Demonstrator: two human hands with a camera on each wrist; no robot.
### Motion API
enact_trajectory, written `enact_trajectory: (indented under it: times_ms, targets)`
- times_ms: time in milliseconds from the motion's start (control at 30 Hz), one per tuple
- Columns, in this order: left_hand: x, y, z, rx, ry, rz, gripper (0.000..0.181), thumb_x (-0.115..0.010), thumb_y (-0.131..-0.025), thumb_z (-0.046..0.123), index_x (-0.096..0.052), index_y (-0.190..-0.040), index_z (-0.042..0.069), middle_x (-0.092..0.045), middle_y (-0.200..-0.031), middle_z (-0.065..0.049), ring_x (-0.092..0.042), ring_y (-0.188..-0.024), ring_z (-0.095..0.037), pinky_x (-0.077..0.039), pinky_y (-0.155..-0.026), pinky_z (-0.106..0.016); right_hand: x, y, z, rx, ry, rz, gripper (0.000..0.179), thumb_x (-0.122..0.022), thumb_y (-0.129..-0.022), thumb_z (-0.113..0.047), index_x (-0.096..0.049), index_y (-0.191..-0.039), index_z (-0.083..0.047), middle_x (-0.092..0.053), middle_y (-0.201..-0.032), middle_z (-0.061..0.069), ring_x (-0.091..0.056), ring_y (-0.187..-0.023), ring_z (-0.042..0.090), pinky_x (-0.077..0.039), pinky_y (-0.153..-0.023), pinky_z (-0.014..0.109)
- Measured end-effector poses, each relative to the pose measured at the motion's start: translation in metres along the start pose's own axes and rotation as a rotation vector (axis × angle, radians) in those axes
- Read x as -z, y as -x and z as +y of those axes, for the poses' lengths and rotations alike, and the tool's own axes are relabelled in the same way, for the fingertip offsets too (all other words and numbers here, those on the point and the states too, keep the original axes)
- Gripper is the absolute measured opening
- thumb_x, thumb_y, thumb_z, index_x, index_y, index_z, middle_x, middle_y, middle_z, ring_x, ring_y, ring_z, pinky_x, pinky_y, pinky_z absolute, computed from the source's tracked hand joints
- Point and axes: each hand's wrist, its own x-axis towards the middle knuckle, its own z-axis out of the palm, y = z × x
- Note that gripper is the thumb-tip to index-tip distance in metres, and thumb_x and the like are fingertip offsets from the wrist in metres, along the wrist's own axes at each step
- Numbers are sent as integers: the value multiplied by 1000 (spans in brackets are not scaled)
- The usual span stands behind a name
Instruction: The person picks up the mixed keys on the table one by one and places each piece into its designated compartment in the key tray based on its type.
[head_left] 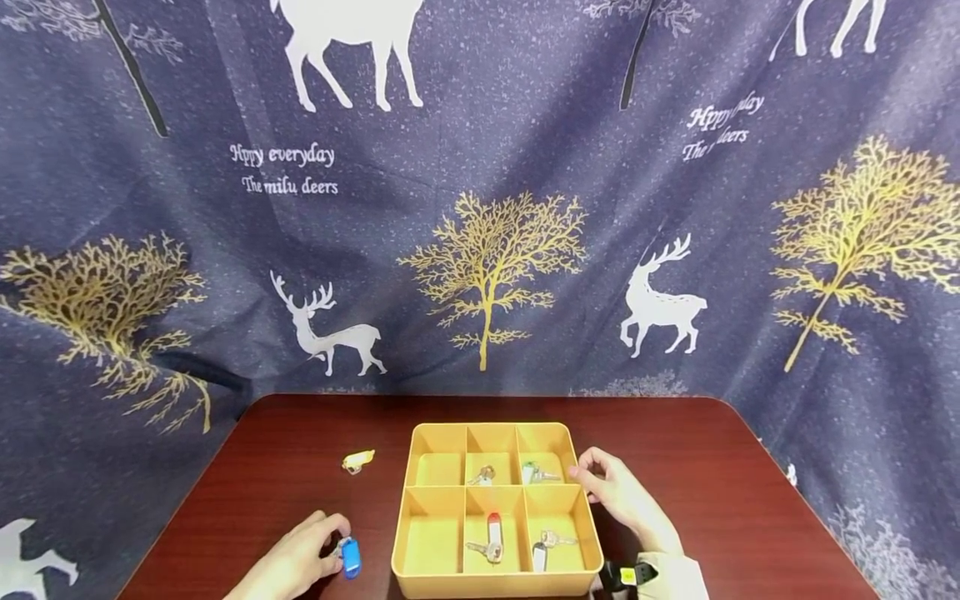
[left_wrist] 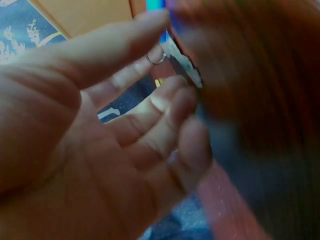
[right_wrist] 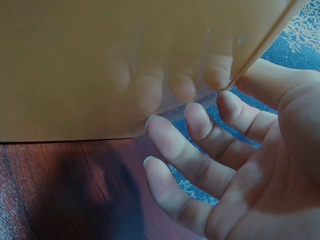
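In the head view my left hand [head_left: 296,557], left of the sectioned box, pinches a key with a blue tag [head_left: 351,558] between thumb and fingertips. The left wrist view shows the metal key [left_wrist: 184,61] and its ring hanging at the fingertips, the tag partly cut off. My right hand [head_left: 618,492] holds the right wall of the yellow sectioned box [head_left: 498,585], thumb at the rim and curled fingers along the outside. Keys with a red tag [head_left: 494,533] lie in the front middle section; black-tagged keys [head_left: 553,539] lie in the front right.
Green-tagged keys [head_left: 542,473] lie in the back right section and a white-tagged key [head_left: 484,476] in the back middle. A yellow-tagged key [head_left: 358,460] is on the reddish-brown table [head_left: 300,425] beyond my left hand. A deer-print curtain [head_left: 480,125] hangs behind.
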Motion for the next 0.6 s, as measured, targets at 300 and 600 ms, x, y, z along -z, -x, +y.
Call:
enact_trajectory:
  times_ms: [300, 600]
  targets:
    - [-3, -5, 8, -3, -18, 45, 29, -76, -79, 6, -50, -83, 18, -41, -78, 3, -37, -69, -5, -33, -60, -27, -1, -11, 27, 3, -4, 15, 16, -61, -97, -11, -53, -88, 0, -51, -77, 4, -56, -71, 15, -52, -65, 37]
    - [-4, -9, 6, 35, -71, 37, 30, -77, -77, 4, -50, -78, 18, -41, -80, 3, -39, -69, -8, -36, -63, -28, -1, -16, 41, 20, -44, 17, 19, -64, -95, -15, -52, -90, -1, -50, -77, 3, -55, -71, 13, -52, -64, 36]
